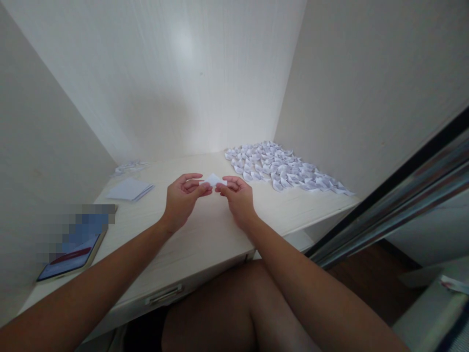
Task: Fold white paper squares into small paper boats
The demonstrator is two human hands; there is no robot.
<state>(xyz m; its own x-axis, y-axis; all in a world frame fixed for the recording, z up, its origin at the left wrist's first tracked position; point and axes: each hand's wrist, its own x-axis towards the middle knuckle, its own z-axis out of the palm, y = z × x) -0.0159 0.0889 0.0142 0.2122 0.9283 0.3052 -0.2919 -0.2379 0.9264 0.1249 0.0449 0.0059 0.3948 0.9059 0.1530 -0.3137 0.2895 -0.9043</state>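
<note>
Between my two hands, above the middle of the white desk, is a small folded piece of white paper [213,179] with a peak pointing away from me. My left hand [184,198] pinches its left end between thumb and fingers. On the right end, my right hand [237,198] grips it the same way. The thumbs lie close together on the near side and the fingers hide the paper's ends. Far right on the desk, several folded white paper pieces [271,164] lie in a dense spread.
A stack of white paper sheets [128,189] lies on the desk [205,254] at left, with more white paper bits [130,168] behind it. A phone [78,249], partly pixelated, rests near the left wall. Walls enclose the back and sides. A drawer handle [163,295] sits on the front.
</note>
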